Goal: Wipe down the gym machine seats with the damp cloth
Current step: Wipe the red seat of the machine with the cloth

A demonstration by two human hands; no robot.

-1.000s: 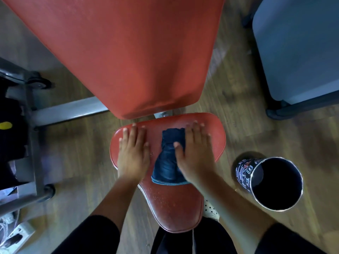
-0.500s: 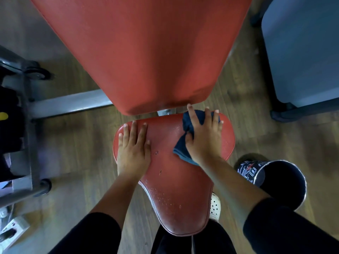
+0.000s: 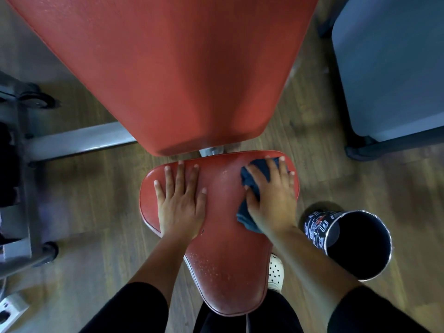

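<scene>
The right fingers (image 3: pixel 272 170) are lying straight and slightly spread, pressing flat on a dark blue cloth (image 3: pixel 249 186), with the thumb stretched along the cloth's left edge. The cloth is sitting bunched under the right hand (image 3: pixel 271 200) on the far right corner of the red seat pad (image 3: pixel 228 260), its folds showing between the fingers and below the thumb. The left fingers (image 3: pixel 180 179) are also lying straight and a little apart, and the left hand (image 3: pixel 180 207) is resting palm-down on the bare far left part of the same pad, well apart from the cloth. Small droplets are glistening on the pad's narrow near end. Both forearms are reaching in from black sleeves at the bottom. Just beyond the fingertips, the red backrest (image 3: pixel 180 68) is rising over the pad. A white perforated shoe (image 3: pixel 275 270) is peeking out beside the pad's right edge. To the right, a printed cup (image 3: pixel 314 233) with a bright rim is standing on the wooden floor (image 3: pixel 96 200), near the right forearm. A grey frame bar (image 3: pixel 79 140) is running off to the left, and a grey padded bench (image 3: pixel 389 68) is filling the upper right corner.
</scene>
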